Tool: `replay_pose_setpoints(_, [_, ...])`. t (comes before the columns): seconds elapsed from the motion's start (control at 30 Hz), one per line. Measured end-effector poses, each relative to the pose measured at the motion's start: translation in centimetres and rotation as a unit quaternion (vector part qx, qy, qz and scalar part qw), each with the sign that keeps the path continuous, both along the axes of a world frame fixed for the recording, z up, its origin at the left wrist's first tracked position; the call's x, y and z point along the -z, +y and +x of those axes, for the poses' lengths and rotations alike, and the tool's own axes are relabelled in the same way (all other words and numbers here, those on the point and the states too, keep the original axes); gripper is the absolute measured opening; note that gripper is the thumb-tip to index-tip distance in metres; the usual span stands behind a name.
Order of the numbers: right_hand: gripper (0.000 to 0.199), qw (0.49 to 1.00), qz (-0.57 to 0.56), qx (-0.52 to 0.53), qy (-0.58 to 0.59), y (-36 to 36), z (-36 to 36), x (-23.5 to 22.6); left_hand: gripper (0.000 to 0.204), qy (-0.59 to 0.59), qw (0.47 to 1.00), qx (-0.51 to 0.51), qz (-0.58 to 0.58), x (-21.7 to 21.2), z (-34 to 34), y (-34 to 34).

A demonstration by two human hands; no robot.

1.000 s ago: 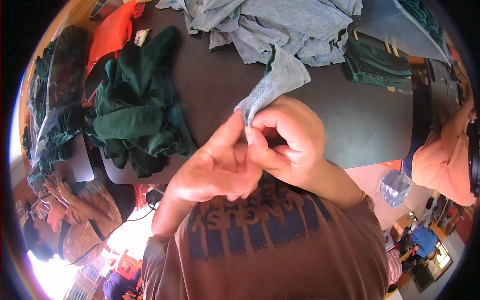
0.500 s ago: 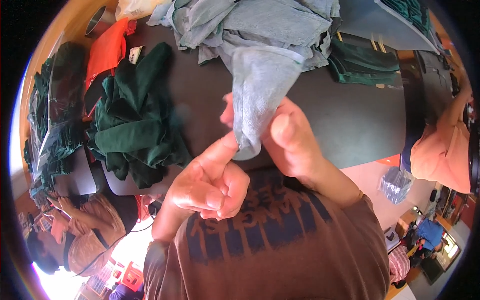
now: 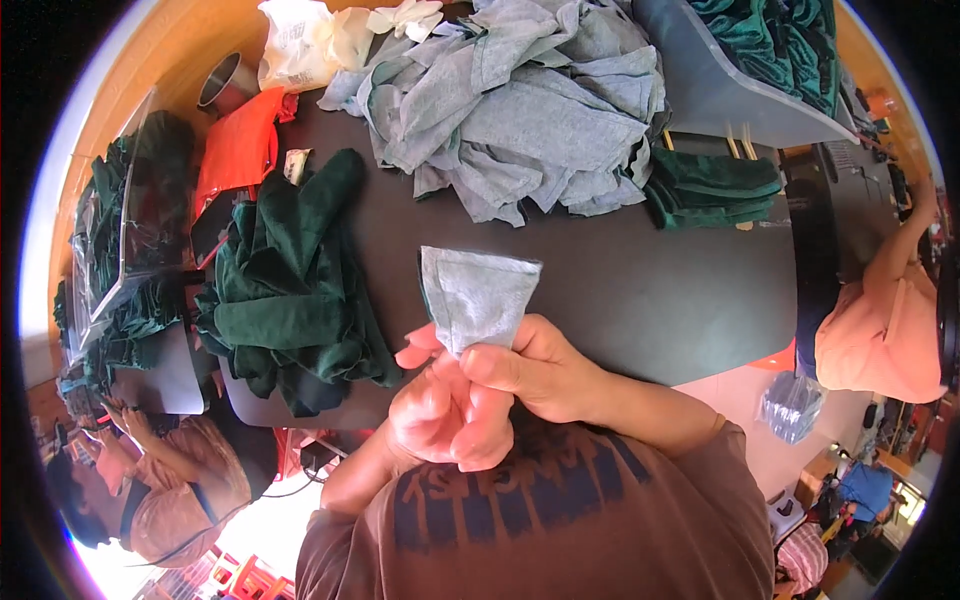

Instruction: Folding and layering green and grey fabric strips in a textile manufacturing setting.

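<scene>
A small tapered piece of grey cloth [image 3: 480, 295], stitched along its edge, stands up between my hands with its wide end away from me. A thin dark green edge shows on its left side. My right hand [image 3: 545, 372] pinches the narrow lower end, thumb on the front. Curled beneath it, my left hand [image 3: 450, 412] grips the same end; some of its fingertips are hidden behind the cloth. Beyond my hands lies a big heap of similar grey cloth pieces [image 3: 550, 110]. A pile of dark green velvet pieces [image 3: 285, 320] lies to the left.
A stack of folded green velvet [image 3: 710, 188] lies at the right, below a grey bin [image 3: 690, 75] of green cloth. On the left are a red bag [image 3: 235, 145], a metal cup [image 3: 228, 83] and a clear-walled bin [image 3: 125, 240]. People sit at both sides of the table [image 3: 640, 290].
The cloth piece has come lower and looks shorter, its wide end now spread flat. My right hand has closed its thumb over the narrow end, and my hands have drawn together.
</scene>
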State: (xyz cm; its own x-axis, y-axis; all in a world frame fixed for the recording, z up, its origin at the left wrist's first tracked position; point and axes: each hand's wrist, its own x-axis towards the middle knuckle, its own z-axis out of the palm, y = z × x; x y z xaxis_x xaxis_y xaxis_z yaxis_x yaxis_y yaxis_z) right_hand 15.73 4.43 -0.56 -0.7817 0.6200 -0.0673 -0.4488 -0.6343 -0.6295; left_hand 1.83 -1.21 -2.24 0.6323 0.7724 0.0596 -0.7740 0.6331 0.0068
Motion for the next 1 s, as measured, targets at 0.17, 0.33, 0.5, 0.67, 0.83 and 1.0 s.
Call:
replay_pose_setpoints(0.17, [0.042, 0.994, 0.071, 0.065, -0.054, 1.2, 0.9, -0.4, 0.062, 0.123, 0.992, 0.013, 0.01, -1.2, -0.6, 1.5])
replay_pose_setpoints(0.33, [0.049, 0.991, 0.024, 0.132, -0.022, 2.3, 1.2, -0.1, 0.074, 0.167, 0.983, 0.074, 0.01, -1.4, -0.7, 1.7])
replay_pose_setpoints(0.5, [0.045, 0.998, -0.012, 0.064, -0.022, 1.6, 0.7, -0.1, 0.078, 0.135, 0.989, 0.062, 0.024, -0.7, -0.8, 1.4])
replay_pose_setpoints(0.67, [0.042, 1.0, 0.006, -0.023, 0.011, 0.6, 0.2, -0.1, 0.055, 0.037, 0.999, 0.003, 0.013, -1.2, 0.7, 0.5])
replay_pose_setpoints(0.83, [0.042, 0.999, 0.019, -0.034, 0.021, 0.5, 0.2, -0.1, 0.041, -0.053, 0.998, -0.024, 0.02, -0.6, 1.2, 1.1])
replay_pose_setpoints(1.0, [0.053, 0.997, 0.055, 0.002, -0.055, 1.0, 0.8, -1.0, 0.034, 0.137, 0.977, -0.08, -0.139, -1.6, 0.4, 1.5])
